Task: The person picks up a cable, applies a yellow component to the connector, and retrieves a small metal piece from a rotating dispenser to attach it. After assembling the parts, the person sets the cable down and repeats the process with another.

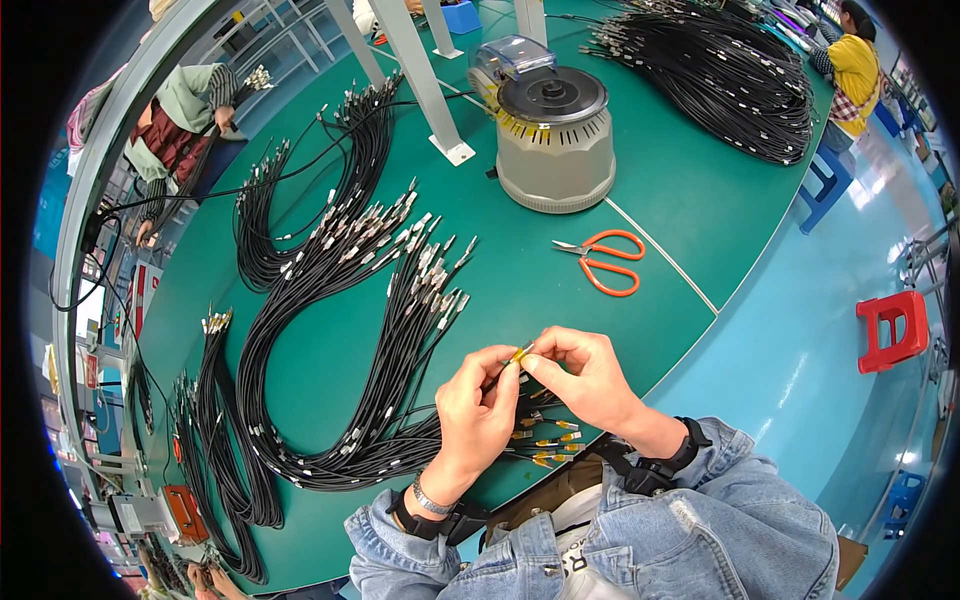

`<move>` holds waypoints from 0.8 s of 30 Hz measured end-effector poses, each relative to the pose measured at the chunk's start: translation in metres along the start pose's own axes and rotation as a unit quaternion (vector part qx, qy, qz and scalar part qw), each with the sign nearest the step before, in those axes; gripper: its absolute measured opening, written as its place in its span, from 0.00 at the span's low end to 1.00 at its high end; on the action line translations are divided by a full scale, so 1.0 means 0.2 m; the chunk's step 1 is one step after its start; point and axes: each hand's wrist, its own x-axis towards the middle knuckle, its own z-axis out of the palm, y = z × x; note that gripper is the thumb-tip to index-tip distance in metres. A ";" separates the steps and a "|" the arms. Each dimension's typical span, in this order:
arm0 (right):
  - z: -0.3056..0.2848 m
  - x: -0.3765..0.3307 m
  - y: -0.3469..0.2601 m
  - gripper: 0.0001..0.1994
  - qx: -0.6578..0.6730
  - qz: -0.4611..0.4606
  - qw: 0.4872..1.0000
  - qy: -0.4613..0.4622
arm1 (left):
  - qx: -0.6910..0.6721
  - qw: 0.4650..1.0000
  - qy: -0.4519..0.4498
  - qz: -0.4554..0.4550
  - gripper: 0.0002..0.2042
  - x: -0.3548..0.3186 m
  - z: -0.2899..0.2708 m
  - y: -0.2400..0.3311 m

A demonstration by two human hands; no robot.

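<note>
Close to the table's near edge, both my hands meet over a cable end wrapped in yellow [521, 353]. My left hand [474, 412] pinches it between thumb and fingertips. From the other side, my right hand [588, 378] grips the same piece with its thumb and forefinger. Fingers cover much of that end. Below my hands runs a thick bundle of black cables [375, 455] with white tags. Several connector ends with yellow wraps [548, 440] fan out beside my right wrist, near the table's edge.
Orange-handled scissors [583, 250] lie ahead on the green table [690, 220]. Behind them stands a grey round machine [555, 165] with a black disc top. More black cables [730, 80] are heaped far right. A metal post [425, 90] rises mid-table. Co-workers stand around; a red stool [890, 332] is at right.
</note>
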 end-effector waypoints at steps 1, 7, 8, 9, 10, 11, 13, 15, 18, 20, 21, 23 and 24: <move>0.00 0.00 0.00 0.06 -0.017 -0.007 1.000 -0.003 | -0.026 0.999 -0.016 -0.029 0.06 0.00 -0.01 0.01; -0.01 0.01 -0.04 0.06 -0.048 -0.020 0.998 -0.018 | -0.189 0.969 -0.044 -0.152 0.05 0.01 -0.04 0.02; -0.01 0.01 -0.04 0.06 -0.046 -0.019 0.999 -0.019 | -0.189 0.969 -0.044 -0.152 0.05 0.01 -0.05 0.03; -0.01 0.01 -0.04 0.06 -0.044 -0.018 0.999 -0.020 | -0.192 0.967 -0.051 -0.161 0.05 0.02 -0.05 0.03; -0.01 0.01 -0.04 0.06 -0.041 -0.017 0.999 -0.021 | -0.194 0.965 -0.058 -0.169 0.05 0.02 -0.06 0.04; -0.01 0.01 -0.04 0.06 -0.041 -0.017 0.999 -0.021 | -0.196 0.962 -0.065 -0.178 0.05 0.02 -0.07 0.04; -0.01 0.02 -0.02 0.06 -0.002 0.010 0.999 -0.030 | -0.202 0.962 -0.065 -0.172 0.05 0.03 -0.07 0.03; -0.02 0.02 -0.02 0.06 0.017 0.023 0.999 -0.035 | -0.213 0.961 -0.065 -0.161 0.05 0.04 -0.06 0.02; -0.01 0.02 -0.05 0.07 0.083 0.061 0.993 -0.055 | -0.233 0.953 -0.062 -0.182 0.05 0.03 -0.07 0.03; -0.01 0.01 -0.04 0.07 0.072 0.055 0.994 -0.056 | -0.243 0.949 -0.060 -0.192 0.06 0.03 -0.08 0.03; -0.01 0.01 -0.03 0.07 0.061 0.049 0.995 -0.056 | -0.246 0.945 -0.068 -0.204 0.05 0.04 -0.08 0.02; -0.02 0.02 -0.02 0.07 0.050 0.044 0.996 -0.056 | -0.254 0.936 -0.084 -0.229 0.05 0.04 -0.09 0.01; -0.02 0.02 -0.01 0.07 0.055 0.047 0.996 -0.059 | -0.254 0.936 -0.084 -0.229 0.05 0.05 -0.09 0.02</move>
